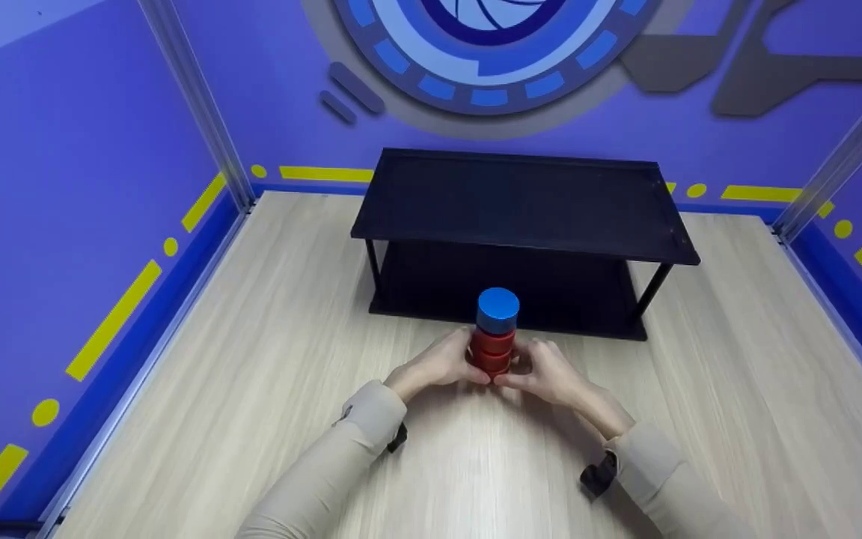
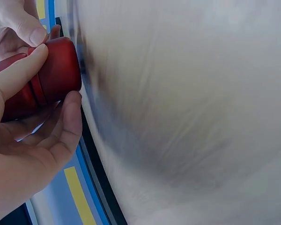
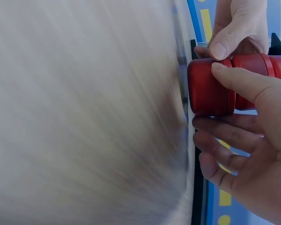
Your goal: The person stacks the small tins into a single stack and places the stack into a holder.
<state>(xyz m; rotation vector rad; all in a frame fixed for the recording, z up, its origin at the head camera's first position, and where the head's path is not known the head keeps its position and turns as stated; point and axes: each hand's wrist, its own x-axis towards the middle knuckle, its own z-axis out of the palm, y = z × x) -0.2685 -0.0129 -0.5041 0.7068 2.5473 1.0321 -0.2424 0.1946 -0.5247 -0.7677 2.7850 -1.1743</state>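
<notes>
A column of round, smooth containers stands upright in the head view, a blue one (image 1: 497,311) on top and red ones (image 1: 492,343) below. From the left, my left hand (image 1: 447,361) grips the lowest red container (image 2: 61,65), thumb on the near side and fingers round its far side. My right hand (image 1: 548,372) holds the same container (image 3: 207,89) from the right, with the two thumb tips close together. Above it, another red container (image 3: 249,70) shows past a seam in the right wrist view. The container's base is close over the wooden table (image 1: 476,464).
Just beyond the column stands a black two-tier shelf (image 1: 513,198); the blue container overlaps its lower tier (image 1: 431,277) in the head view. Blue-purple panels (image 1: 87,195) with yellow marks enclose the table at the back and sides. Dark wrist straps (image 1: 599,473) show at the sleeves.
</notes>
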